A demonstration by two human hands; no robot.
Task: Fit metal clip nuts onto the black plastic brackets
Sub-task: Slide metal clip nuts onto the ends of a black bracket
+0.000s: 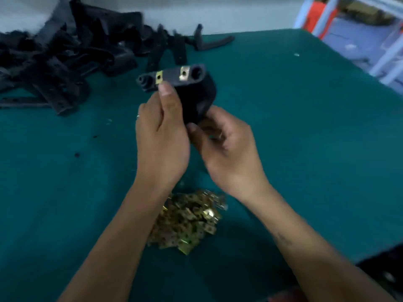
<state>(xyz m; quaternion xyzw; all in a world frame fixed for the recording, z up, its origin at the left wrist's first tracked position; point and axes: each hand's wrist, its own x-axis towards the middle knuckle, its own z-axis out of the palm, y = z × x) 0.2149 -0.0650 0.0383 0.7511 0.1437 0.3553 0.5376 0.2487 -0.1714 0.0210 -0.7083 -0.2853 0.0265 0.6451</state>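
A factory assembly workstation: green-covered desk [283,105] with heaped black plastic brackets [61,62], loose brass clip nuts [187,221], and metal racking [349,29] behind.

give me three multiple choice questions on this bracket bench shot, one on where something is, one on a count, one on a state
1. Where does the heap of loose clip nuts lie?
A. on the green table near the person, under the forearms
B. on top of the pile of black brackets
C. on the blue rack

2. How many brass-coloured clip nuts show on the held bracket?
A. none
B. two
C. five

3. What is the left hand doing?
A. lying flat on the table
B. reaching into the heap of nuts
C. gripping the bracket, thumb up by one nut

Answers:
1 A, the heap sits on the green table at the near edge, while the pile of brackets is far left.
2 B, one nut by the thumb and another nut further right.
3 C, its thumb tip rests just below the left nut; the right hand supports the bracket from below.
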